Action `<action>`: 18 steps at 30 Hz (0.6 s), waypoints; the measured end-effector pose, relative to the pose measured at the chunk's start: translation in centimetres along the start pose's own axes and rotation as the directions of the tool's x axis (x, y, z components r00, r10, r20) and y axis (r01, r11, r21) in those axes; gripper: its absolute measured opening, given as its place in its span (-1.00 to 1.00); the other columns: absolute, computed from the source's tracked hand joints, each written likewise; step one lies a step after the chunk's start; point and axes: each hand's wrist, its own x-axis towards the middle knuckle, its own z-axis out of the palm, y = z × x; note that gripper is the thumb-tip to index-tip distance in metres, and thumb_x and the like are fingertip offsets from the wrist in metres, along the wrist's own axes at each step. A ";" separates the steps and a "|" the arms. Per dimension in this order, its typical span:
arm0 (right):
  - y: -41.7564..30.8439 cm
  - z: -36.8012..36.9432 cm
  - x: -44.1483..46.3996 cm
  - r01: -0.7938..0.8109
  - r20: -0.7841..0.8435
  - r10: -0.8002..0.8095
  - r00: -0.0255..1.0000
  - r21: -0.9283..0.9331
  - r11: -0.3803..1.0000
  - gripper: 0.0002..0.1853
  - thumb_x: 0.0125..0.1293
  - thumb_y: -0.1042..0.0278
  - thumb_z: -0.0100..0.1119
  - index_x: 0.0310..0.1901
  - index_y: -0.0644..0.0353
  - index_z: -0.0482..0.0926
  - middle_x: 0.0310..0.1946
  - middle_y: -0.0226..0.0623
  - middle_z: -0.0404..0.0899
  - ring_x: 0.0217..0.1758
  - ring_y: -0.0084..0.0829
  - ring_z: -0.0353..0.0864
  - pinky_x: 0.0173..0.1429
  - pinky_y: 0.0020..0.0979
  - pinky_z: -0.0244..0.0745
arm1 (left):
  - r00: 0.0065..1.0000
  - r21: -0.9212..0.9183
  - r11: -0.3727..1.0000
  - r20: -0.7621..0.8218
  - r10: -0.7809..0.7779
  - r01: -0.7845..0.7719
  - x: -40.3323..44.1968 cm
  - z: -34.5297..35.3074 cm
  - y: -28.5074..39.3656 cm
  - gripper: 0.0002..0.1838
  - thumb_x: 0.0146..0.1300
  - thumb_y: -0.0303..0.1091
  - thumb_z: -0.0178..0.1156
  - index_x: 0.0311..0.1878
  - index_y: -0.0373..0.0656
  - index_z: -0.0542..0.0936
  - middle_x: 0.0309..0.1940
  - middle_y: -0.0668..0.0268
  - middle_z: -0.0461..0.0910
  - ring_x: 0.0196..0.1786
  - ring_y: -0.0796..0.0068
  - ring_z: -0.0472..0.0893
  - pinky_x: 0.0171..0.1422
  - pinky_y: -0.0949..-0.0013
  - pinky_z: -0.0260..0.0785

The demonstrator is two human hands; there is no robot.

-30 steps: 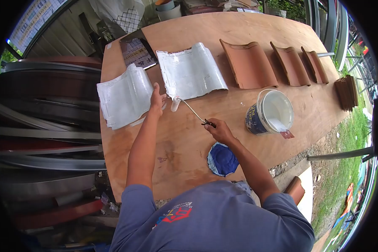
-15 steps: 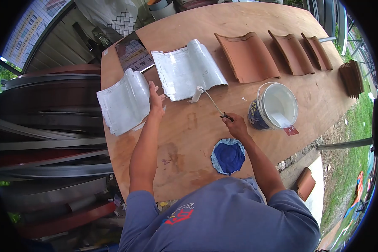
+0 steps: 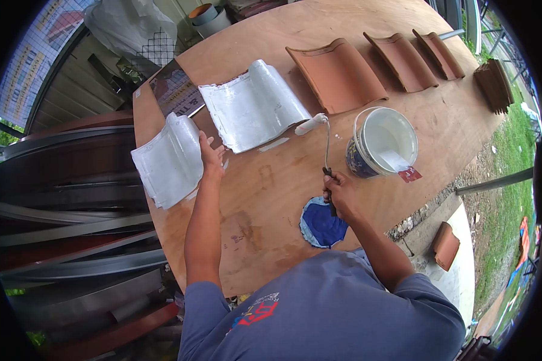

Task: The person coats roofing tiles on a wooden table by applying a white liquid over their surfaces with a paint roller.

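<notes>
Black, a handle (image 3: 327,172) is filling the closed right hand (image 3: 344,197); the left hand (image 3: 211,157) is standing open beside a white tile (image 3: 170,161); beyond both, the roller (image 3: 311,124) on that handle is probably wanting light, even pressure

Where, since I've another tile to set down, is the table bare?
On the plywood table, a bare, stained patch lies between the left forearm, two white-coated tiles and paint roller; another between the bucket, three terracotta tiles and brown stack. It's crowded at the left hand, between the white-coated tiles, and around the right hand and round blue item.
</notes>
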 end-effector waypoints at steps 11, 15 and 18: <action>-2.6 2.6 3.6 0.000 -0.042 0.008 0.999 0.187 0.982 -0.81 0.59 0.34 0.18 -0.12 0.31 0.53 -0.39 -0.31 0.57 -0.47 -0.50 0.59 -0.41 -0.31 0.64 | 0.998 -0.063 0.997 0.038 -0.044 0.046 -0.3 -0.7 -1.8 0.17 0.35 0.64 -0.07 0.78 0.01 -0.01 0.65 -0.36 0.11 0.73 -0.21 0.12 0.81 -0.02 -0.31; -4.4 4.4 2.9 0.006 -0.069 0.008 0.998 0.201 0.980 -0.80 0.60 0.33 0.18 -0.13 0.31 0.51 -0.40 -0.31 0.56 -0.48 -0.50 0.58 -0.42 -0.32 0.64 | 0.998 -0.081 0.995 0.038 -0.050 0.053 0.3 -1.5 -3.5 0.14 0.39 0.58 -0.03 0.78 0.02 -0.06 0.65 -0.29 0.16 0.73 -0.19 0.13 0.81 -0.04 -0.27; -4.2 5.4 1.6 0.045 -0.032 -0.040 0.999 0.201 0.979 -0.81 0.60 0.34 0.17 -0.13 0.30 0.50 -0.41 -0.33 0.54 -0.48 -0.52 0.57 -0.45 -0.34 0.63 | 0.998 -0.072 0.996 0.008 0.060 -0.059 -0.6 -2.0 -5.7 0.07 0.47 0.48 -0.01 0.78 -0.01 -0.06 0.63 -0.24 0.23 0.72 -0.18 0.14 0.81 -0.07 -0.23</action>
